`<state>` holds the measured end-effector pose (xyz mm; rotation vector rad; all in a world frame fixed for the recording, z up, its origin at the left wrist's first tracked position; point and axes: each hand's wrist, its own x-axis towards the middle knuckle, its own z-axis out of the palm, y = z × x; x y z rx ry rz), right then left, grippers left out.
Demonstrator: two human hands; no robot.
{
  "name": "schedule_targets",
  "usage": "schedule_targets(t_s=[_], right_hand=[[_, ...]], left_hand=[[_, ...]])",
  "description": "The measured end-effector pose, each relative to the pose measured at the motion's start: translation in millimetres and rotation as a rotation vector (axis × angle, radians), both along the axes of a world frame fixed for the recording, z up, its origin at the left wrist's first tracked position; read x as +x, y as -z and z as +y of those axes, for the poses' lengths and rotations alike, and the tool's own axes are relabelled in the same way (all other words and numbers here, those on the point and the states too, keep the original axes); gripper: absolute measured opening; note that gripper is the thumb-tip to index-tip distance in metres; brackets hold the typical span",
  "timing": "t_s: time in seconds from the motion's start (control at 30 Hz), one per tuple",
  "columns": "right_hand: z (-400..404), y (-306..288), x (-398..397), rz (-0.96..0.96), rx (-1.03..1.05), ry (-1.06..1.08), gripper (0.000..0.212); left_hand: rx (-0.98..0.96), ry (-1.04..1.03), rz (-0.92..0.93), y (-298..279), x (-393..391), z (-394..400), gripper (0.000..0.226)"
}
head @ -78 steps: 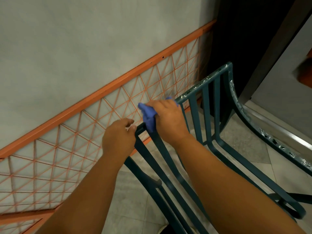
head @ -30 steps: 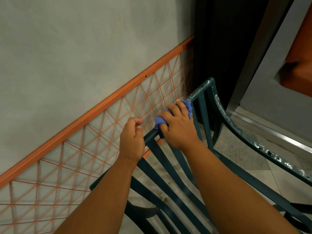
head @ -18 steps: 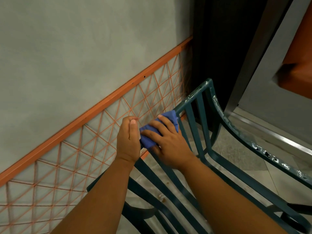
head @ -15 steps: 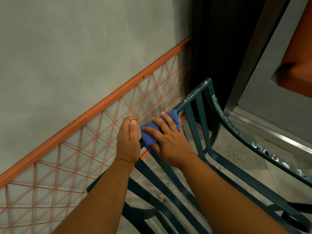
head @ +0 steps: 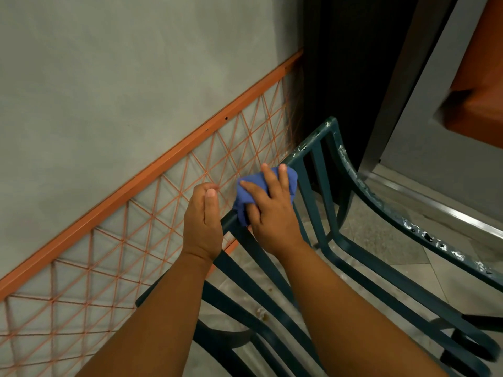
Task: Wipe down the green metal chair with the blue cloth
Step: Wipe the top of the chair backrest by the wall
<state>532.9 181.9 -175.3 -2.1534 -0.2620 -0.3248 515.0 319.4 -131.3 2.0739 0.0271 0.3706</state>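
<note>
The green metal chair (head: pixel 313 202) is tipped, its slatted back facing me and its top rail running up to the right. My left hand (head: pixel 203 221) grips the lower end of that top rail, thumb up. Just right of it, my right hand (head: pixel 272 210) lies on the blue cloth (head: pixel 246 202) with fingers stretched out, pressing it flat against the rail. The cloth is bunched over the rail, part of it hidden under my palm. The two hands are a few centimetres apart.
A grey wall with an orange bar and orange string lattice (head: pixel 152 170) stands close behind the chair on the left. A dark gap and a metal door frame (head: pixel 392 85) lie to the right. The chair's curved side rail (head: pixel 424 229) has chipped paint. Below is tiled floor (head: pixel 381 240).
My right hand slid the cloth down the top rail towards my left hand, and its fingers went from curled round the rail to flat on the cloth. The left hand kept its grip.
</note>
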Motion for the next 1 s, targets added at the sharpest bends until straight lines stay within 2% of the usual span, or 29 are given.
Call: schedule_targets(t_s=[0.1,0.23,0.3,0.47,0.6,0.73,0.87,1.0], right_hand=[[32,-17,-7,0.153,0.147,0.177,0.037],[51,-16,-37,0.124,0.11,0.091,0.042],[40,-16,-32,0.141,0.088,0.063,0.043],[24,-30,8,0.29,0.105,0.237,0.049],[45,-35,-13,0.361,0.185,0.294,0.057],[46,-18,-41,0.282,0.179,0.165,0.063],[23,-17,-18,0.257,0.217,0.179,0.053],[24,-18,-18,0.235,0.205,0.182,0.053]], left_hand=[[-0.012,-0.018,0.021,0,0,1,0.05],[-0.07,0.003,0.04,-3,1,-1,0.043],[-0.064,0.025,0.025,-3,0,-1,0.047],[-0.017,0.021,0.014,-3,-3,-1,0.051],[-0.028,0.018,0.025,-4,-2,-1,0.05],[-0.045,0.034,0.039,-4,-2,-2,0.053],[0.014,0.049,0.042,-6,-4,-4,0.051],[0.066,0.062,0.044,-8,-7,-4,0.05]])
